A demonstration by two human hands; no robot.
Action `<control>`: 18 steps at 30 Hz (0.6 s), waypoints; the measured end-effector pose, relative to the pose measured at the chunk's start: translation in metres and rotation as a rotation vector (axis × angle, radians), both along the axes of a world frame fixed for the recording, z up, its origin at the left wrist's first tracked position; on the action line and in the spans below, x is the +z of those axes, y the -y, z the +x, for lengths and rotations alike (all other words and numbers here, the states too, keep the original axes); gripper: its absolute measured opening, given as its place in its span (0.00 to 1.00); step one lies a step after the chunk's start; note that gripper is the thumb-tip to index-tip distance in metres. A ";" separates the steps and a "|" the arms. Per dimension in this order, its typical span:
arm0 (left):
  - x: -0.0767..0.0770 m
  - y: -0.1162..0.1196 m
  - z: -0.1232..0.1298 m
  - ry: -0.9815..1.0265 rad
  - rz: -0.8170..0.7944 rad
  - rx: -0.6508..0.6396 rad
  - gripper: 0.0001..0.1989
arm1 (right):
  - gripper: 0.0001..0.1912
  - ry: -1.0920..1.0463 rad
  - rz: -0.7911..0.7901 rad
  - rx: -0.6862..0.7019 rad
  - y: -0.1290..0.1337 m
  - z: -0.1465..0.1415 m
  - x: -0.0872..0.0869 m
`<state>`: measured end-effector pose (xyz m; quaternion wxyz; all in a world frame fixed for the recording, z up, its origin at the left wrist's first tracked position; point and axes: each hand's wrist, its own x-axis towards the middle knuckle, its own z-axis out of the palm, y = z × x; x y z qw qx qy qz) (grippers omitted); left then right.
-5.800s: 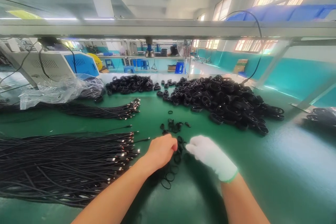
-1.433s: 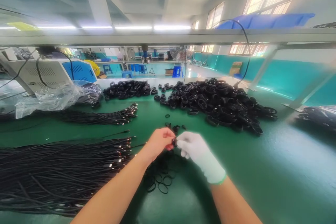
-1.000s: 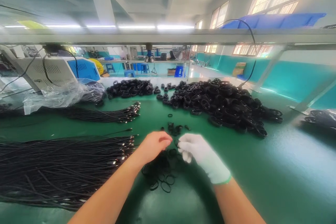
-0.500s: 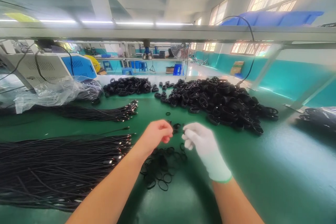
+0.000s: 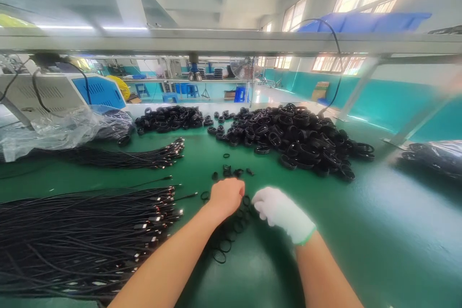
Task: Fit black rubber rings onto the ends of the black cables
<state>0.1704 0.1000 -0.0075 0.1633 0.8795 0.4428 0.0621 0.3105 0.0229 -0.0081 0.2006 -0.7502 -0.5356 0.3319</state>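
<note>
My bare left hand (image 5: 226, 196) is closed over a loose spread of thin black rings (image 5: 224, 245); its fingertips are turned away, so what they hold is hidden. To its right, my right hand (image 5: 272, 206) wears a white glove with a green cuff. Its fingers are curled together beside the rings, and anything between them is too small to tell. Just beyond both hands lie several small black pieces (image 5: 238, 173) and a single ring (image 5: 226, 155). Black cables with metal plugs (image 5: 159, 216) lie left of my left hand.
Behind are a large heap of coiled black cables (image 5: 299, 137) and a smaller heap (image 5: 169, 118). A second cable bundle (image 5: 144, 158), clear plastic wrap (image 5: 61, 130) and a blue-and-white machine (image 5: 97, 90) stand left. A metal beam (image 5: 231, 42) crosses above the table.
My left hand has moved down and right, over the thin rings. My right hand has lowered slightly. Small black pieces beyond the hands show more fully, and the view has shifted a little.
</note>
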 end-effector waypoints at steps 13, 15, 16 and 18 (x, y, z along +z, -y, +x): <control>-0.004 0.001 0.011 -0.046 0.106 -0.105 0.10 | 0.08 -0.111 0.072 -0.096 -0.009 0.002 0.005; 0.005 0.003 0.004 -0.014 0.100 -0.094 0.10 | 0.10 -0.225 0.070 -0.076 -0.009 -0.005 0.010; 0.010 0.004 0.001 0.002 0.096 -0.092 0.09 | 0.09 -0.276 0.078 -0.069 -0.009 -0.009 0.013; 0.018 0.007 -0.006 0.034 0.088 -0.094 0.08 | 0.06 -0.357 0.099 -0.070 -0.009 -0.015 0.016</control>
